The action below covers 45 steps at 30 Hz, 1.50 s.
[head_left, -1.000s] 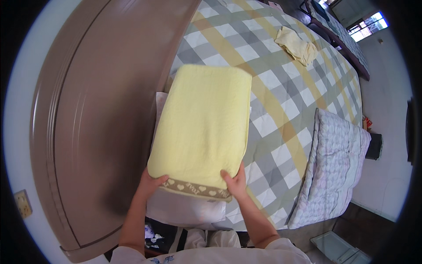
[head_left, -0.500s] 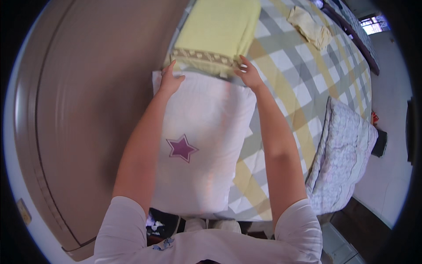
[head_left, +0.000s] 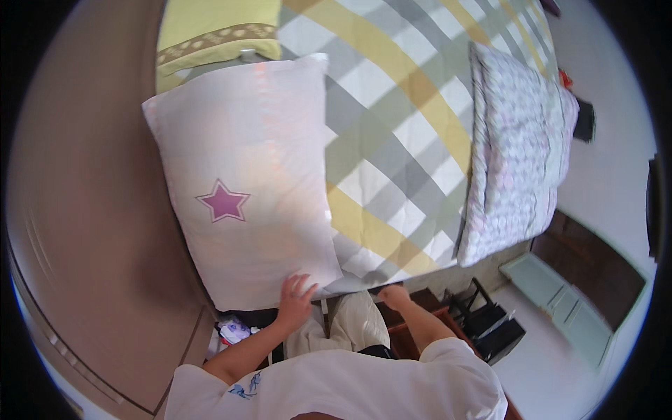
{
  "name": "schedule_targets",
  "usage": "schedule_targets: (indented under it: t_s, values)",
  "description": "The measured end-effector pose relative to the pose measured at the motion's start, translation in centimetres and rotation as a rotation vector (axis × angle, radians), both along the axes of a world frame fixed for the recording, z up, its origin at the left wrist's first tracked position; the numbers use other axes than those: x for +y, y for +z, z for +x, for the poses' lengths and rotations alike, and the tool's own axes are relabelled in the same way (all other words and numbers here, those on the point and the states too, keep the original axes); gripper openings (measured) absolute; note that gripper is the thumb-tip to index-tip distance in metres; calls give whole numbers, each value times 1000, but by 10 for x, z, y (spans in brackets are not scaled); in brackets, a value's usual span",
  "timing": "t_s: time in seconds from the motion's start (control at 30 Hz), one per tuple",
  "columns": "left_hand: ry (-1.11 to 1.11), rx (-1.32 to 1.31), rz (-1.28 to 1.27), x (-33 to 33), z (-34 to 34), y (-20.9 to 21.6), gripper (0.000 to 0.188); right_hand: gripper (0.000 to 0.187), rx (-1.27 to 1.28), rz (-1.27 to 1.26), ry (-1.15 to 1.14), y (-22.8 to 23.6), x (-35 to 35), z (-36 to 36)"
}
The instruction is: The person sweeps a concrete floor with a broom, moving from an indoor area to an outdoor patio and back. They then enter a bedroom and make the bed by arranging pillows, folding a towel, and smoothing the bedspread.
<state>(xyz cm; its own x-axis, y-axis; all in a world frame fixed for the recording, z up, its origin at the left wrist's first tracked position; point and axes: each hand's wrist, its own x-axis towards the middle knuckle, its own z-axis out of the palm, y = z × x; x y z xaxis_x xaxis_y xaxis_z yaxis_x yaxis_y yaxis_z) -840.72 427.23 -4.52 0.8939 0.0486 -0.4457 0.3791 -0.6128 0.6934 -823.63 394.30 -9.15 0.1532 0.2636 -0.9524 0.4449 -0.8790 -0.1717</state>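
Left hand (head_left: 297, 304): nearer, fingers loosely spread at near edge of star-print pillow (head_left: 255, 168), not grasping | right hand (head_left: 395, 297): curled, apart from pillow, contents cannot tell | pillow: on checked bedspread (head_left: 392, 175), ahead and leftward, long axis fore-aft

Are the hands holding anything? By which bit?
The left hand is at the near edge of the star pillow, perhaps only touching it. The right hand is curled beside the bed; whether it holds anything can't be told.
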Motion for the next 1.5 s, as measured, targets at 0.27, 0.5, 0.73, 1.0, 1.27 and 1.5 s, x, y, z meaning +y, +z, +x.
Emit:
schedule_targets:
  t_s: [0.27, 0.5, 0.73, 1.0, 1.27, 1.5]
  values:
    - [-122, -362, 370, -4, 219, -68, 66, 61, -1102, 655, -289, -71, 146, 150]
    - [-39, -318, 585, -75, 288, -153, 71, 70, -1178, 469, -450, -122, 106, 194]
    - [-659, -133, -188, -348, 79, -99, 59, 66, -1138, -439, -1055, -92, -269, 36]
    - [-157, -253, 532, -348, 206, -119, 69, 49, -1031, 709, -612, -45, -209, 82]
    - [-737, 169, 310, -412, 118, -69, 73, 59, -1116, -76, -667, -73, -352, 130]
    - [-374, -163, 193, -438, 211, -16, 67, 61, -1128, -392, -931, -8, -515, 100]
